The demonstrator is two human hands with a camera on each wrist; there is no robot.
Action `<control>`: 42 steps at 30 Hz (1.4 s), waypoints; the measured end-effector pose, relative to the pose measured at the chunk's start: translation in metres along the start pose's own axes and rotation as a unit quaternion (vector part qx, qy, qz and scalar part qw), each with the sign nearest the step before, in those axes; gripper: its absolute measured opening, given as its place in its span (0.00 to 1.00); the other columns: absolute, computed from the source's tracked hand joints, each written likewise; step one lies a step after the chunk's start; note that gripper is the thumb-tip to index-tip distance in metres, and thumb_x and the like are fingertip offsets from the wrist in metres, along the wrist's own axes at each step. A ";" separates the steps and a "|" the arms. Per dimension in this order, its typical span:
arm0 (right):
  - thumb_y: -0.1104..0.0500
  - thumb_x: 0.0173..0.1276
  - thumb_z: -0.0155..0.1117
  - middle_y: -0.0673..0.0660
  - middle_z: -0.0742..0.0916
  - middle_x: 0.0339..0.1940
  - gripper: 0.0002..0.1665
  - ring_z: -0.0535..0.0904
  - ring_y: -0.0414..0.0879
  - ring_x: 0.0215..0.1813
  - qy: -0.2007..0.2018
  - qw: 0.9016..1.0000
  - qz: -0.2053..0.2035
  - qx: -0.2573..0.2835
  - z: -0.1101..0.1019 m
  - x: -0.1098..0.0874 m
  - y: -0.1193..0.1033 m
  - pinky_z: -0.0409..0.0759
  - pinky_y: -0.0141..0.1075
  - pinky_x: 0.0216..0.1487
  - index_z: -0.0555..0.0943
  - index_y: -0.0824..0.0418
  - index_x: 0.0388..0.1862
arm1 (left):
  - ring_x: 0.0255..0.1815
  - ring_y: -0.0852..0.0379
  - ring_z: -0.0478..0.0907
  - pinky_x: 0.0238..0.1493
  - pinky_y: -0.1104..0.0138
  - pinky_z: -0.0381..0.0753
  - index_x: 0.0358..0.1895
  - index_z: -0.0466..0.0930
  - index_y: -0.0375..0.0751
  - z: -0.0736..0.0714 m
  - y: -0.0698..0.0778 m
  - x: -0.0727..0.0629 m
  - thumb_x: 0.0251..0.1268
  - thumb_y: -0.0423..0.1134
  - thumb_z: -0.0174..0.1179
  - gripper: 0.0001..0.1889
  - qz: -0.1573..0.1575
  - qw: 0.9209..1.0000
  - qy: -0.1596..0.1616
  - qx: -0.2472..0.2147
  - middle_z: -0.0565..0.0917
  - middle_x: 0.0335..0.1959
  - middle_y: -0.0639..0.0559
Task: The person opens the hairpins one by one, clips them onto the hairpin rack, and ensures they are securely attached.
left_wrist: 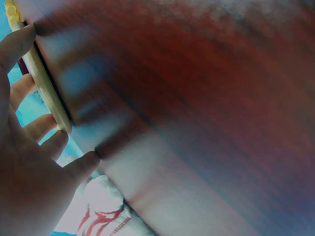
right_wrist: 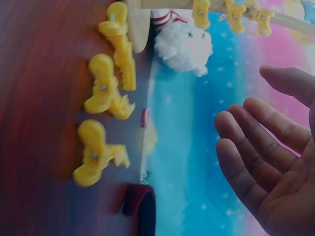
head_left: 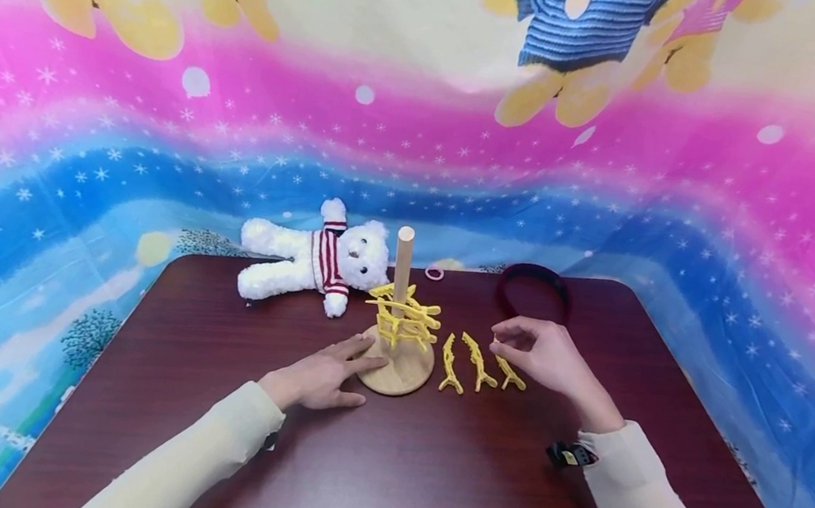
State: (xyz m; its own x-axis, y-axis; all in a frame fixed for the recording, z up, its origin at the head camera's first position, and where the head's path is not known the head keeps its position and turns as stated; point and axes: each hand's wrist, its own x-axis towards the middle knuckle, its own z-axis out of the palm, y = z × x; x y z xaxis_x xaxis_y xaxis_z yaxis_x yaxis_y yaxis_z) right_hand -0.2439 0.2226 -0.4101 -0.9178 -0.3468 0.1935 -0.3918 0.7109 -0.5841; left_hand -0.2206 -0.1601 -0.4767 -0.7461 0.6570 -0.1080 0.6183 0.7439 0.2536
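Observation:
A wooden stand has a round base [head_left: 396, 380] and an upright rod [head_left: 403, 262]. Several yellow clips [head_left: 407, 321] cluster on the rod's lower half. My left hand [head_left: 322, 374] rests with spread fingers on the base's left side; in the left wrist view its fingertips touch the base's edge [left_wrist: 49, 96]. Right of the stand lie three yellow spring clips [right_wrist: 102, 86] in a row on the table. Above the rightmost clip [head_left: 510, 375] hovers my right hand [head_left: 543, 353]. The right wrist view shows that hand's fingers loosely bent, apart from the thumb, holding nothing.
A white teddy bear [head_left: 286, 261] in a striped shirt lies behind the stand, to the left. At the back edge are a small pink ring [head_left: 434, 274] and a dark red headband [head_left: 537, 270]. A printed cloth [head_left: 421, 138] hangs around the dark wooden table [head_left: 428, 474].

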 end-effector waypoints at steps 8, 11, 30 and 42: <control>0.46 0.64 0.73 0.47 0.90 0.38 0.17 0.85 0.39 0.38 0.000 1.000 0.021 -0.002 0.001 -0.011 0.023 0.83 0.33 0.38 0.87 0.51 0.48 | 0.83 0.41 0.48 0.77 0.47 0.60 0.79 0.56 0.62 0.000 0.000 0.001 0.70 0.57 0.58 0.36 -0.004 1.000 -0.002 0.002 0.50 0.83 0.43; 0.48 0.64 0.73 0.48 0.90 0.38 0.17 0.85 0.40 0.38 0.001 1.000 0.023 -0.007 0.002 -0.014 0.032 0.82 0.32 0.38 0.87 0.53 0.48 | 0.83 0.42 0.48 0.77 0.47 0.60 0.79 0.56 0.62 0.000 0.001 0.001 0.70 0.57 0.58 0.36 -0.006 1.000 -0.004 0.000 0.50 0.83 0.43; 0.45 0.62 0.73 0.49 0.90 0.35 0.15 0.82 0.40 0.34 -0.050 0.993 0.104 -0.021 0.015 -0.023 0.058 0.80 0.36 0.35 0.88 0.52 0.42 | 0.83 0.41 0.48 0.77 0.47 0.59 0.79 0.57 0.61 0.001 0.000 0.000 0.71 0.57 0.58 0.36 0.002 1.000 0.000 0.005 0.51 0.82 0.41; 0.39 0.58 0.73 0.46 0.88 0.31 0.18 0.76 0.41 0.30 -0.085 0.987 0.120 -0.061 0.022 -0.022 0.063 0.73 0.35 0.33 0.88 0.50 0.36 | 0.83 0.41 0.48 0.77 0.47 0.60 0.79 0.57 0.60 0.001 0.000 0.000 0.71 0.57 0.58 0.36 0.002 1.000 0.001 0.003 0.51 0.82 0.41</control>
State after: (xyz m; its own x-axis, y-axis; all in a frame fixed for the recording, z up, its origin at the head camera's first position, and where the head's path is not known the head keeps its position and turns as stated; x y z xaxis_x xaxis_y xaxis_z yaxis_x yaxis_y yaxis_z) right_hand -0.2469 0.2616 -0.4681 -0.9647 -0.2510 -0.0803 -0.1798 0.8496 -0.4958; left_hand -0.2203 -0.1602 -0.4772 -0.7441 0.6599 -0.1042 0.6232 0.7418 0.2478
